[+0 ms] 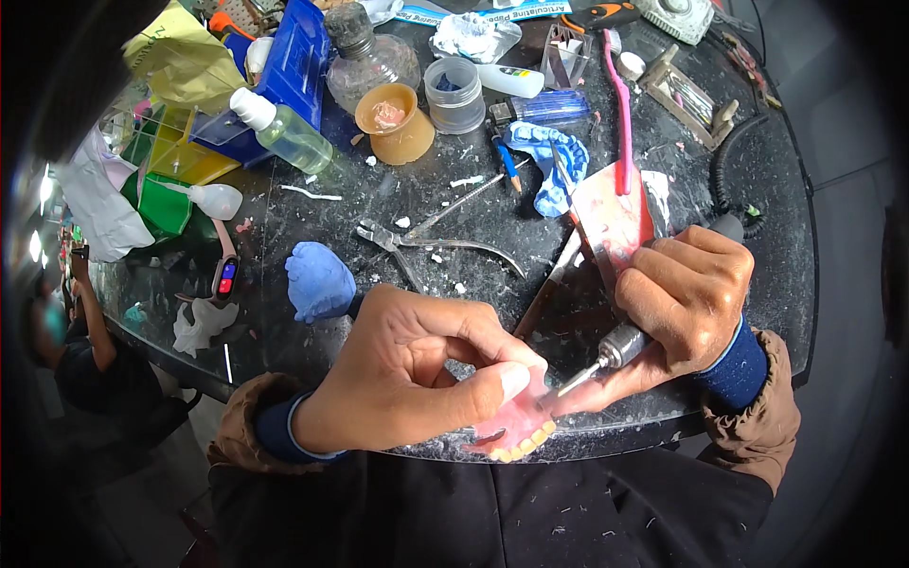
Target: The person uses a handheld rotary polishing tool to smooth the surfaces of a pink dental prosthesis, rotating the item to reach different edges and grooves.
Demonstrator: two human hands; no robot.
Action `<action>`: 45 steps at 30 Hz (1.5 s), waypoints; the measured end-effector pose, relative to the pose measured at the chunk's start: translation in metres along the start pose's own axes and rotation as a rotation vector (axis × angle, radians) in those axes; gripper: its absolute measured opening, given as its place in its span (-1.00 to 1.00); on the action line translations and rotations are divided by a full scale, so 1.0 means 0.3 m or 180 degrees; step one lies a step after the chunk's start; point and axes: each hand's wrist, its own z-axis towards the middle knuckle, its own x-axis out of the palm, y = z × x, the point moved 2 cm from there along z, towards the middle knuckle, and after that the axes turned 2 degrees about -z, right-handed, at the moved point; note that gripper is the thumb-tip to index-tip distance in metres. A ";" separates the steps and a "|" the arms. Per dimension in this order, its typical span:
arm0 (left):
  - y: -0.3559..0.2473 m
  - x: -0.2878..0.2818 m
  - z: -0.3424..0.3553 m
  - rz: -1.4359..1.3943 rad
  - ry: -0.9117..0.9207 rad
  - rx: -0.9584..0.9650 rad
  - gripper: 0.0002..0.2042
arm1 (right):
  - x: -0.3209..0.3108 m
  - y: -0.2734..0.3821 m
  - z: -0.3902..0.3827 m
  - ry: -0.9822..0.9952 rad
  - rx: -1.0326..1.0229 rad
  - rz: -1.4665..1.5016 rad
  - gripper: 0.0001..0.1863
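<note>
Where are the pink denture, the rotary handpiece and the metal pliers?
pink denture with yellowish teeth (516, 431), head view, gum base.
silver rotary handpiece (620, 346), head view, metal collar.
metal pliers (431, 244), head view, handle arm.

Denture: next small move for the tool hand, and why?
Probably ease the rotary handpiece in the right hand slightly along the pink base of the denture. Its thin bit already points at the base beside the left hand thumb, which pinches the denture, so only a short, light stroke away from the thumb looks safe.
</note>
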 end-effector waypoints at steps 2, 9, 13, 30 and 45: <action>0.000 0.000 -0.002 0.0010 -0.0037 -0.0008 -0.87 | -0.001 -0.003 -0.007 0.0169 -0.0157 0.0058 -0.23; -0.001 0.002 -0.001 -0.0056 -0.0024 -0.0021 -0.88 | 0.007 -0.002 -0.010 0.0094 -0.0060 0.0131 -0.24; -0.003 -0.002 -0.001 -0.0068 0.0004 -0.0031 -0.88 | 0.011 -0.004 -0.009 0.0053 -0.0096 0.0097 -0.25; -0.002 -0.001 -0.002 -0.0063 0.0007 -0.0026 -0.89 | 0.016 0.011 -0.010 0.0173 -0.0209 0.0178 -0.28; 0.005 -0.003 0.004 0.0080 0.0051 0.0176 -0.87 | 0.022 0.026 -0.012 0.0227 -0.0071 0.0271 -0.32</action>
